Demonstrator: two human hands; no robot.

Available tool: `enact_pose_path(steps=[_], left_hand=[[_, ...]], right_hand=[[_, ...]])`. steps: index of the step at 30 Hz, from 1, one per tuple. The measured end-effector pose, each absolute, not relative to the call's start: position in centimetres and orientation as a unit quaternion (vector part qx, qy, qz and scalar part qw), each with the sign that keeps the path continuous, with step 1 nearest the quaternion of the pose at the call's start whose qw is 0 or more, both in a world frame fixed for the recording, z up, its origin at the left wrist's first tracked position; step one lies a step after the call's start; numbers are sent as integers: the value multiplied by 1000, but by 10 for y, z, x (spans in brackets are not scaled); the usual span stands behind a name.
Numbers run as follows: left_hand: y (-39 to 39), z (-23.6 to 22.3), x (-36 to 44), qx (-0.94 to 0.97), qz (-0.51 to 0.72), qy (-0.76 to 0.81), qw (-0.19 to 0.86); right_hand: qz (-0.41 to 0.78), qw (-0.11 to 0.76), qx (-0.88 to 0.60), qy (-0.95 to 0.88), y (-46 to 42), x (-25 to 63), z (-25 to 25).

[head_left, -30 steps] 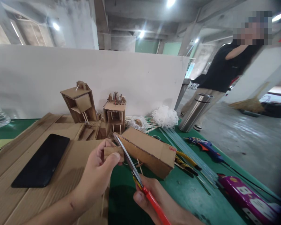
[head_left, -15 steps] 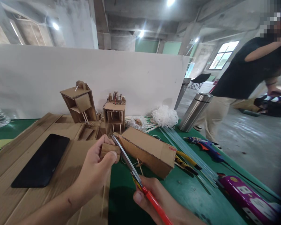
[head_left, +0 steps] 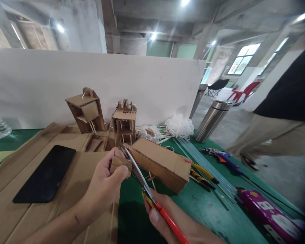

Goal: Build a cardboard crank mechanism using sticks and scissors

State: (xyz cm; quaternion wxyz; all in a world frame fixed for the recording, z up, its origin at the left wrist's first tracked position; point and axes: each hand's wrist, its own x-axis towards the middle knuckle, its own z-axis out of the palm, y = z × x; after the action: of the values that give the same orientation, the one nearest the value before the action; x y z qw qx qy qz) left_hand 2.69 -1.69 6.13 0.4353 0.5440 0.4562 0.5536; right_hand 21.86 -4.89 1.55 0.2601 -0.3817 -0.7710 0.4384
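A small piece of cardboard (head_left: 120, 164) is pinched between the thumb and fingers of my left hand (head_left: 109, 178). My right hand (head_left: 167, 213) grips a pair of scissors (head_left: 139, 174) with red and yellow handles. The scissor blades point up and to the left, alongside the right edge of the cardboard piece; I cannot tell whether they touch it. Just behind the blades lies a long closed cardboard box (head_left: 162, 159). Under my left forearm is a large cardboard sheet (head_left: 91, 203).
A black phone (head_left: 45, 174) lies on the sheet. Two cardboard models (head_left: 85, 112) stand behind, near white string (head_left: 179, 126). At right are a steel flask (head_left: 213, 120), clear glue sticks (head_left: 200, 159), pliers (head_left: 205, 173), a blue glue gun (head_left: 223, 157) and a purple box (head_left: 269, 210). A person (head_left: 289, 91) stands beyond the table.
The scissors and my right hand have shifted very slightly, and the cardboard piece has tilted a little. The person at right has moved farther right, revealing a red chair.
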Motion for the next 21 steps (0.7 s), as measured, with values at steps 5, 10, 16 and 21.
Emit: enact_pose_path(steps=[5,10,16,21], left_hand=[[-18,64,28,535,559,460,435],[-18,66,30,526,558,467,441],[-18,65,30,518,563,463,447],[-18,65,30,518,562,467,445]], right_hand=[[426,261,-371,-783,-45,219,15],[430,255,-354,-790,-42,219,14],[414,264,-368,-789,-44,217,16],[408,247,-364,-800,-41,218,18]])
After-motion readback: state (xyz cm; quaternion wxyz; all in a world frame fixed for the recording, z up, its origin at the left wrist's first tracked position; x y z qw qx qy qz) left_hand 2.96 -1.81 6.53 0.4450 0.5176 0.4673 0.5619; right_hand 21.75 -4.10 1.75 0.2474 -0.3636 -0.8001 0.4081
